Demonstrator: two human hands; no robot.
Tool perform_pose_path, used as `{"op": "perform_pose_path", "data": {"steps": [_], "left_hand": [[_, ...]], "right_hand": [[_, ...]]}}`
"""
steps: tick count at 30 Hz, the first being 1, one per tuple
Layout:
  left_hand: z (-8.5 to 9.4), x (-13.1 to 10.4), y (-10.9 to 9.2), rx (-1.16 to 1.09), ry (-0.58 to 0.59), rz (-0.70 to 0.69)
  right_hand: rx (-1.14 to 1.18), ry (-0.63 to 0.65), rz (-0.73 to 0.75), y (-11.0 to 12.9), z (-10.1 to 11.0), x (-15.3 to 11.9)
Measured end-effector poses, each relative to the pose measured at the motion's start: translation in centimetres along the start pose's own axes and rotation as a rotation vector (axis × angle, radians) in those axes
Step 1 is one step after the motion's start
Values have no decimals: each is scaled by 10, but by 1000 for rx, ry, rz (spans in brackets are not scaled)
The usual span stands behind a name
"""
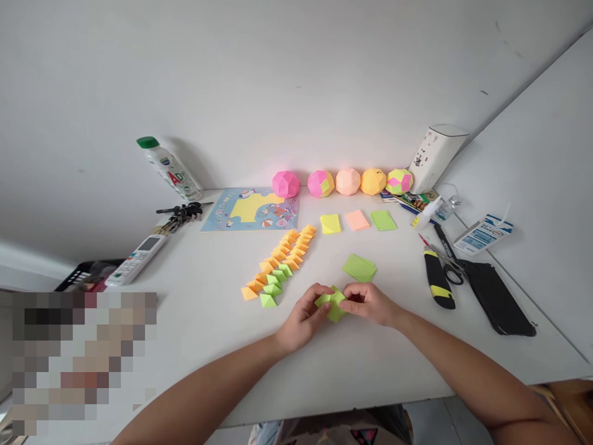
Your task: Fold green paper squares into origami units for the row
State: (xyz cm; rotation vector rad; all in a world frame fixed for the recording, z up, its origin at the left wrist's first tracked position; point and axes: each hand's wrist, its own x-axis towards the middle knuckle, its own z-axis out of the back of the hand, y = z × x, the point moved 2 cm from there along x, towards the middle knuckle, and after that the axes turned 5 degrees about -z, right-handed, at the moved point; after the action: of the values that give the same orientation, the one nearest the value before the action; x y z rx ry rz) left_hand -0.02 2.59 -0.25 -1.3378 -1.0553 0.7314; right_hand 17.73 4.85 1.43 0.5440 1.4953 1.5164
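Between my two hands is a creased green paper square (334,314), partly covered by the fingers. My left hand (301,318) pinches its left side, thumb on top. At its right edge my right hand (370,303) grips the paper between thumb and fingers. Just beyond lies a small stack of green paper squares (359,267). To the left, folded green paper units (273,288) line up beside rows of folded orange paper units (280,252).
Paper balls (348,182) stand along the wall, with yellow, peach and green note pads (330,224) before them. A utility knife (438,278), scissors (454,272), glue bottle (426,213) and black case (500,300) lie right. Left are a remote (136,259) and white bottle (171,170).
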Motion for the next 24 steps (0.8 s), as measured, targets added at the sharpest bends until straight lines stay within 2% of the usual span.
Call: {"op": "perform_pose_path", "data": {"steps": [4, 11, 19, 24], "left_hand": [[-1, 1, -5, 54, 81, -59], [-2, 2, -4, 37, 61, -147], [0, 2, 2, 106, -29, -103], [0, 3, -4, 215, 11, -43]], "right_hand": [[-17, 3, 14, -1, 1, 0], [4, -31, 55, 0, 2, 1], [-59, -140, 204, 7, 1, -3], [-62, -149, 206, 7, 1, -4]]}}
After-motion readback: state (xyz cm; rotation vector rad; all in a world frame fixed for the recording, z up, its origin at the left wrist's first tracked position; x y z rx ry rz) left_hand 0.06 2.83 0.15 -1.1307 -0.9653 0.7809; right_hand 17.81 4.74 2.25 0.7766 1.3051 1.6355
